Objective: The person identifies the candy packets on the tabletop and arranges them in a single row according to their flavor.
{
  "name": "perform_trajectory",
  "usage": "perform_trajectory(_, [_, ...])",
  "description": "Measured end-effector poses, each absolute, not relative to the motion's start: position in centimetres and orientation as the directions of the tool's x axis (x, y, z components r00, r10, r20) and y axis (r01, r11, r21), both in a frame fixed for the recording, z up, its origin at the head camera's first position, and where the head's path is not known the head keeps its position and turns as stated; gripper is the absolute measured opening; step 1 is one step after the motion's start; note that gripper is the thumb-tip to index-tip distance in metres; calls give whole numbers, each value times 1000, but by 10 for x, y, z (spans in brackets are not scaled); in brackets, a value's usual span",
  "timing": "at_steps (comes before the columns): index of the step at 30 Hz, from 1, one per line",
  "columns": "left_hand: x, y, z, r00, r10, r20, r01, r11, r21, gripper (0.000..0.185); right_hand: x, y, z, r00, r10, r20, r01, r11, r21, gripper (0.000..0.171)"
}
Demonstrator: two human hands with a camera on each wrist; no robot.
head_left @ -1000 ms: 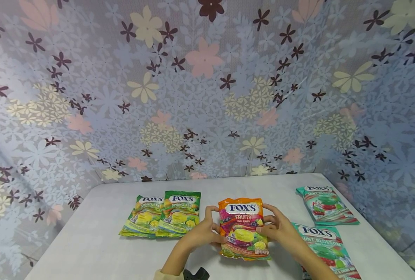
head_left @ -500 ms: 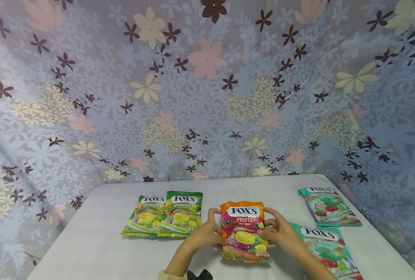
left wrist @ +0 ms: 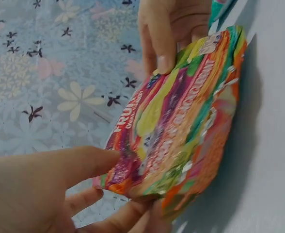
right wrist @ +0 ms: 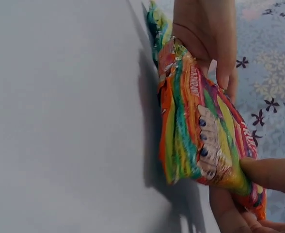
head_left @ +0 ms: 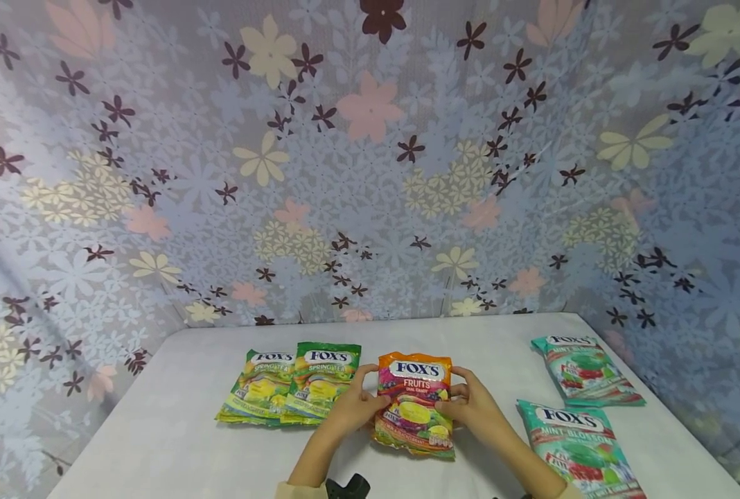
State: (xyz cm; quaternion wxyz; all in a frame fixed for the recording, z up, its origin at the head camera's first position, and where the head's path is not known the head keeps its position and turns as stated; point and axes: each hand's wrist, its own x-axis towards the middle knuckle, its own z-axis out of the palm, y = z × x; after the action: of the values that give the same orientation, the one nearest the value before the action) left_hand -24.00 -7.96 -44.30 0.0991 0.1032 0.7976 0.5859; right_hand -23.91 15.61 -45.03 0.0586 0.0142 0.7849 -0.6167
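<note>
An orange and purple Fox's Fruits candy bag (head_left: 415, 409) is held between both hands near the middle of the table. My left hand (head_left: 350, 410) grips its left edge, thumb on the front and fingers behind. On the opposite edge my right hand (head_left: 474, 410) pinches it the same way. In the left wrist view the candy bag (left wrist: 171, 121) is tilted, its lower end close over the white surface. The right wrist view shows the bag (right wrist: 205, 131) casting a shadow on the table, with the fingers behind it partly hidden.
Two green Spring Tea candy bags (head_left: 321, 382) lie side by side on the left, overlapping. On the right are two teal Mint Blossom bags, one far (head_left: 588, 371) and one nearer (head_left: 582, 447). A floral curtain (head_left: 370, 173) hangs behind the white table (head_left: 158, 430).
Both hands have carried the Fruits candy bag a little to the left, toward the green bags. It first shifted slightly down in the view, then back up. The other bags lie as before.
</note>
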Motion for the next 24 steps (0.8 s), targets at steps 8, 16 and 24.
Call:
perform_trajectory(8, [-245, -85, -445, -988, 131, 85, 136, 451, 882, 73, -258, 134, -444, -998, -31, -61, 48, 318, -947, 74])
perform_trajectory(16, [-247, -85, -446, -992, 22, 120, 114, 519, 847, 78, -280, 120, -448, -998, -50, -31, 12, 349, -937, 73])
perform_trajectory(24, [-250, -85, -447, -983, -31, 183, 133, 568, 812, 69, -293, 111, -444, -997, -50, -54, 31, 372, -928, 72])
